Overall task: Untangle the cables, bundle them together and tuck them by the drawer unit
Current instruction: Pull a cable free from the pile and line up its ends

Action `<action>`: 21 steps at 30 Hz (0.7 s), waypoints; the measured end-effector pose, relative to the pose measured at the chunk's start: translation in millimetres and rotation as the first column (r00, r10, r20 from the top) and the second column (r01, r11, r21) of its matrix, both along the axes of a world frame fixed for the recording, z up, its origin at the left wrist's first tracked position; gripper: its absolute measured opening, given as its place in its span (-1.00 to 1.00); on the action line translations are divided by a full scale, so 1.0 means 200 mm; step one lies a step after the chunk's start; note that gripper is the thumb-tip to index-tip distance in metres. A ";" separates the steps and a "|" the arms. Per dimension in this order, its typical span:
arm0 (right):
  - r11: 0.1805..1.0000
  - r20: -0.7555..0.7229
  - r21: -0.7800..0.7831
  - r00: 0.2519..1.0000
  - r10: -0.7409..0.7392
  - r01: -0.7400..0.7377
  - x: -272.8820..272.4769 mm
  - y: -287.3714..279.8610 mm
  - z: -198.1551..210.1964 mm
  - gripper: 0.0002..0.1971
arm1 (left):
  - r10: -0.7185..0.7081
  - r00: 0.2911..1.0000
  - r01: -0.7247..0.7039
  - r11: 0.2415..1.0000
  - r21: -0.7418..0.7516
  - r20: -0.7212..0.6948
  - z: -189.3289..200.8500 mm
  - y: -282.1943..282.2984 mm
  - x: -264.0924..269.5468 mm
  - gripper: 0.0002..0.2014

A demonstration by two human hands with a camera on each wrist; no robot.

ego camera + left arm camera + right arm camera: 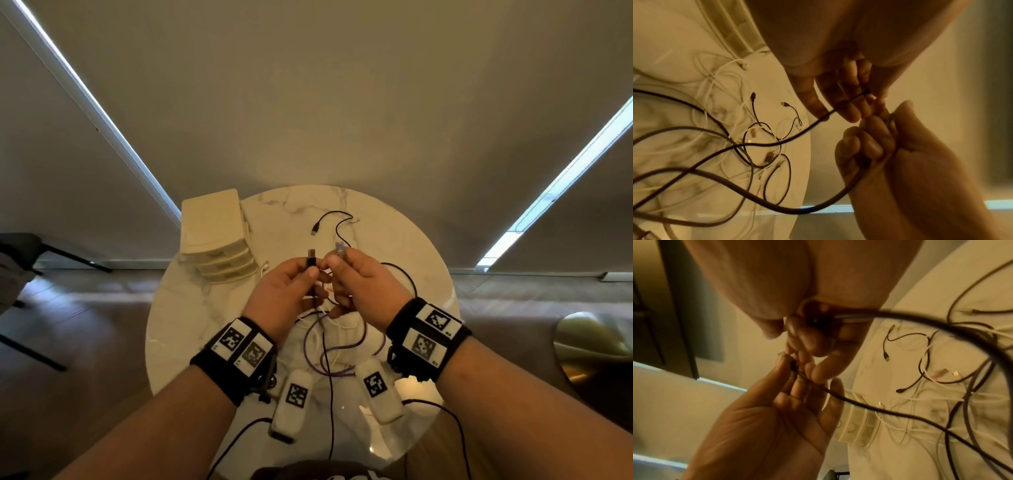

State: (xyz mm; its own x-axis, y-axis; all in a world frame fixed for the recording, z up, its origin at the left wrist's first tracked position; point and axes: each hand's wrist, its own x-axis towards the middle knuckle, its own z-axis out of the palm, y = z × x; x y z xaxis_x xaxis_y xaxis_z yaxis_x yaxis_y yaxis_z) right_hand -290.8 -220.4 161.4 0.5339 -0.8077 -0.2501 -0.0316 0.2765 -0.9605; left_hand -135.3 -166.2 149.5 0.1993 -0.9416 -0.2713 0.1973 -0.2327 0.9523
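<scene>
My left hand (pixel 310 270) pinches the plug end of a thin black cable (pixel 330 394) above the round marble table (pixel 411 246). Right beside it, my right hand (pixel 337 260) grips the clear plug end of a thick purple cable (pixel 313 342). Both cables hang down into a tangle of white cables (pixel 337 329) under my hands. In the left wrist view the left hand's fingers (pixel 849 97) pinch the thin black cable (pixel 807 128), and the right hand (pixel 869 146) is a fist round the thick cable. The cream drawer unit (pixel 214 226) stands at the table's far left.
A short black USB cable (pixel 334 219) lies loose on the far side of the table. More plugs and white leads (pixel 941 374) are spread near the drawer unit (pixel 859 430). A dark chair (pixel 20 260) stands at the left, a gold round object (pixel 596 342) at the right.
</scene>
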 end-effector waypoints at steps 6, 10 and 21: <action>0.991 -0.030 -0.124 0.998 -0.058 0.053 0.01 0.02 -0.02 -0.64 | 0.103 0.990 -0.100 0.994 0.037 -0.096 0.03 0.03 -0.02 -0.85; 0.967 -0.085 -0.254 0.995 -0.042 0.019 0.02 0.05 -0.02 -0.64 | 0.060 0.996 -0.059 0.998 0.017 -0.068 0.04 0.04 -0.05 -0.78; 0.991 0.117 0.083 0.986 -0.115 0.106 0.00 0.05 -0.01 -0.71 | 0.007 0.993 0.001 0.998 -0.068 0.117 0.06 0.03 -0.04 -0.82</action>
State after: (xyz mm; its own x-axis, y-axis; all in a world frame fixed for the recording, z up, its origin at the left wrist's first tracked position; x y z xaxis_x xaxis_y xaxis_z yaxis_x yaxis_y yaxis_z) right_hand -289.9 -209.7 158.9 0.4723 -0.8445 -0.2524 0.1187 0.3447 -0.9312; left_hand -144.1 -161.0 161.1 0.2289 -0.9563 -0.1816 0.0846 -0.1663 0.9824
